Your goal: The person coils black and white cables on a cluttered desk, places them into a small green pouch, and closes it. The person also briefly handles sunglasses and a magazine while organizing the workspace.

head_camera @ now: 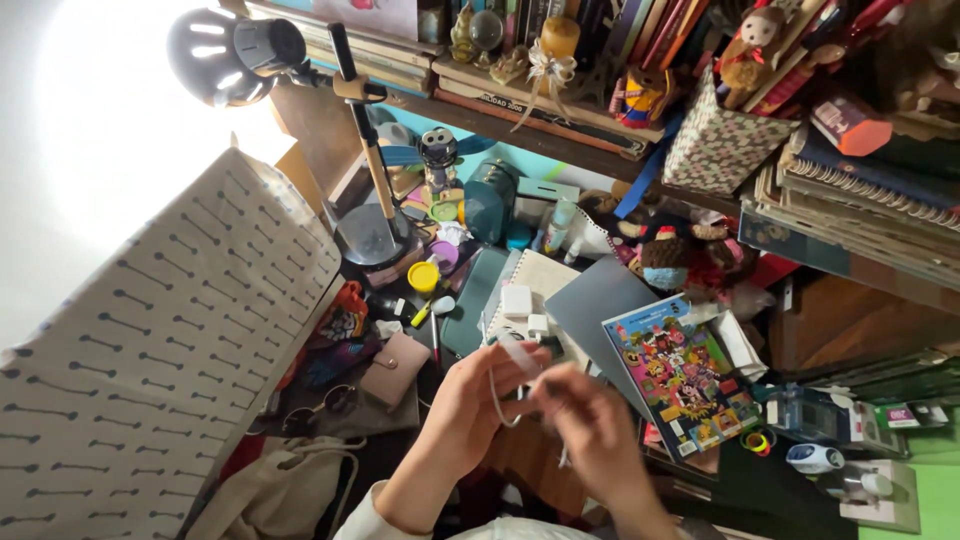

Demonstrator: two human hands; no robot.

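Both hands over cluttered desk [520, 460]: left hand [470, 395] & right hand [590, 425], blurry, fingers pinching thin white cable [497, 390].

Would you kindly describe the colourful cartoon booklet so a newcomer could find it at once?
Start at the desk lamp standing at the back of the cluttered desk, then look right across the grey folder. The booklet lies flat at the folder's right edge, just right of the right hand. Only it has a blue cover crowded with cartoon figures.
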